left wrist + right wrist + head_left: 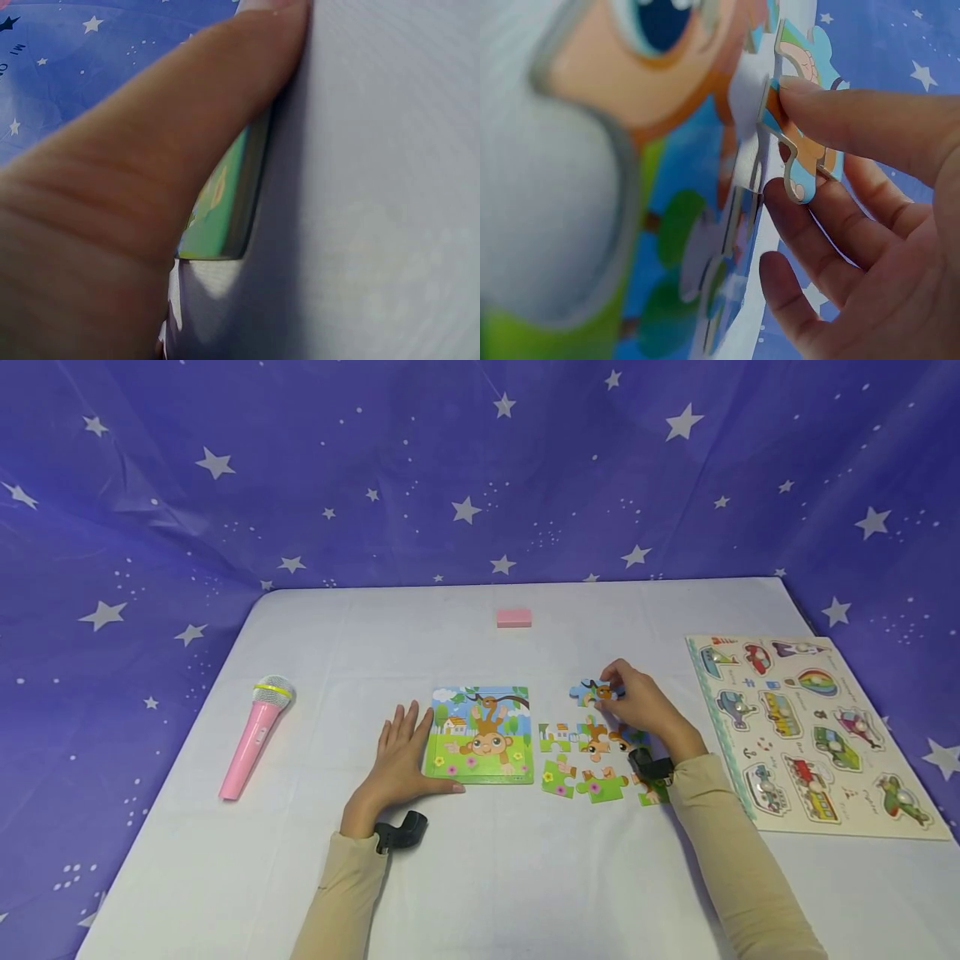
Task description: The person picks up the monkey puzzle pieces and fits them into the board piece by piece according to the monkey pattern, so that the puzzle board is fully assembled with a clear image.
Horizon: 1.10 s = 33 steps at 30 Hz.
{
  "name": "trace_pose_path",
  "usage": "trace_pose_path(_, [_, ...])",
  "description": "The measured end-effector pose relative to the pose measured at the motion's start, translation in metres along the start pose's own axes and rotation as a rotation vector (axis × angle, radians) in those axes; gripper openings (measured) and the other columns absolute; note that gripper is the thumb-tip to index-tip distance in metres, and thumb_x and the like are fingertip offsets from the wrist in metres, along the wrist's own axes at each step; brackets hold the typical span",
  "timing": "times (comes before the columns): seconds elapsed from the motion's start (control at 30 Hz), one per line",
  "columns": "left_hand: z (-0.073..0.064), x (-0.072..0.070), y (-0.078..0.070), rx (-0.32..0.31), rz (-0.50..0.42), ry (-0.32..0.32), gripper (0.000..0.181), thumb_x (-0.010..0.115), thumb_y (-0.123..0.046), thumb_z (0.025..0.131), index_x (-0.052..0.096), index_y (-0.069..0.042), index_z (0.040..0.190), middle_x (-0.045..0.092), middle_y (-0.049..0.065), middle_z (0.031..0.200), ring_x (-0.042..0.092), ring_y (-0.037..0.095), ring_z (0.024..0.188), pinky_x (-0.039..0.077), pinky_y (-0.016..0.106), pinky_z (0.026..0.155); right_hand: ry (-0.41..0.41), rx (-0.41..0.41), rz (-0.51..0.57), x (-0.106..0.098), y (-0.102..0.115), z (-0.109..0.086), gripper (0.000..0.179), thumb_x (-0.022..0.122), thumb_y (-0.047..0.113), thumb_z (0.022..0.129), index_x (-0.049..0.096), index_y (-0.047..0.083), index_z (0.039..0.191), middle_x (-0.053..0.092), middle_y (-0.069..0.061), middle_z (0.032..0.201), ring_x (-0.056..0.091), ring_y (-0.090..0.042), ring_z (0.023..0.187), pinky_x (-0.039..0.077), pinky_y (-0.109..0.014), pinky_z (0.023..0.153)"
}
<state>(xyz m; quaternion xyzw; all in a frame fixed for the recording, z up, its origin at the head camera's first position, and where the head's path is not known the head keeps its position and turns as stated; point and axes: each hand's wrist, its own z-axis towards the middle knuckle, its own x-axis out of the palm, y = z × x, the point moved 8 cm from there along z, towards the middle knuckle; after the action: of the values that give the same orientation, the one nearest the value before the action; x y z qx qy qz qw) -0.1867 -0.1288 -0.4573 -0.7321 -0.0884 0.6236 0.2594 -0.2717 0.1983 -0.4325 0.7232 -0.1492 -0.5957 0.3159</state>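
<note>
A square monkey puzzle board [476,764] lies on the white table. My left hand [401,756] rests beside it with fingers spread along its left side. The thumb [180,112] lies at the board's near edge, covering part of the green rim in the left wrist view. To the board's right, my right hand [647,700] pinches a monkey puzzle piece [806,154] between thumb and fingers. Another blue-edged puzzle piece [579,693] sits beside the pinched one. Several loose puzzle pieces [602,789] lie nearer, some partly hidden by the right wrist and its camera.
A pink toy microphone [251,747] lies at the left. At the far middle is a small pink block [513,618]. A large wooden vehicle puzzle board [798,752] occupies the right side, close to the right forearm. Star-patterned purple cloth [420,468] hangs behind the table.
</note>
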Motion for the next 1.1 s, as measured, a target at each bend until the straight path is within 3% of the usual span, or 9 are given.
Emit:
trace_pose_path(0.17, [0.0, 0.0, 0.0, 0.001, -0.005, -0.004, 0.122, 0.076, -0.06, 0.055, 0.012, -0.01, 0.146, 0.001, 0.017, 0.153, -0.007, 0.034, 0.141, -0.003, 0.052, 0.113, -0.024, -0.045, 0.01, -0.001, 0.004, 0.0, 0.044, 0.064, 0.011, 0.082, 0.041, 0.003, 0.119, 0.054, -0.021, 0.107, 0.054, -0.034, 0.097, 0.046, -0.046, 0.081])
trace_pose_path(0.37, [0.0, 0.001, 0.001, 0.007, 0.005, -0.009, 0.122, 0.076, -0.06, 0.055, 0.013, -0.01, 0.146, 0.001, 0.017, 0.153, -0.007, 0.034, 0.141, -0.003, 0.052, 0.113, -0.003, -0.098, 0.038, 0.002, 0.01, -0.001, 0.055, 0.062, 0.008, 0.084, 0.039, 0.01, 0.133, 0.053, -0.02, 0.117, 0.058, -0.03, 0.091, 0.049, -0.041, 0.072])
trace_pose_path(0.63, [-0.001, 0.001, 0.0, 0.002, 0.005, -0.002, 0.123, 0.075, -0.061, 0.055, 0.011, -0.011, 0.147, 0.0, 0.016, 0.153, -0.008, 0.034, 0.141, -0.003, 0.051, 0.113, -0.006, -0.167, 0.045, 0.003, 0.018, -0.002, 0.043, 0.064, 0.005, 0.082, 0.054, 0.009, 0.123, 0.054, -0.016, 0.116, 0.051, -0.024, 0.082, 0.042, -0.032, 0.066])
trace_pose_path(0.8, [-0.001, 0.0, 0.0, 0.0, 0.004, 0.002, 0.123, 0.075, -0.061, 0.055, 0.011, -0.011, 0.147, 0.0, 0.016, 0.153, -0.008, 0.034, 0.141, -0.003, 0.051, 0.113, 0.015, -0.159, 0.058, 0.004, 0.017, -0.002, 0.039, 0.063, 0.007, 0.084, 0.056, 0.013, 0.121, 0.055, -0.013, 0.112, 0.048, -0.021, 0.072, 0.042, -0.028, 0.058])
trace_pose_path(0.93, [0.0, 0.001, 0.0, 0.005, 0.001, 0.0, 0.122, 0.075, -0.061, 0.055, 0.012, -0.011, 0.147, 0.0, 0.016, 0.153, -0.008, 0.034, 0.141, -0.003, 0.051, 0.113, 0.036, -0.126, 0.054, 0.006, 0.015, -0.001, 0.034, 0.06, 0.008, 0.086, 0.058, 0.014, 0.119, 0.057, -0.01, 0.098, 0.04, -0.017, 0.06, 0.038, -0.025, 0.05])
trace_pose_path(1.1, [0.001, 0.002, 0.002, 0.003, 0.009, 0.002, 0.122, 0.074, -0.062, 0.056, 0.011, -0.012, 0.147, -0.001, 0.015, 0.153, -0.008, 0.034, 0.141, -0.004, 0.05, 0.113, 0.061, -0.073, 0.06, 0.009, 0.011, 0.0, 0.028, 0.058, 0.007, 0.087, 0.062, 0.009, 0.114, 0.058, -0.011, 0.092, 0.044, -0.018, 0.066, 0.04, -0.025, 0.053])
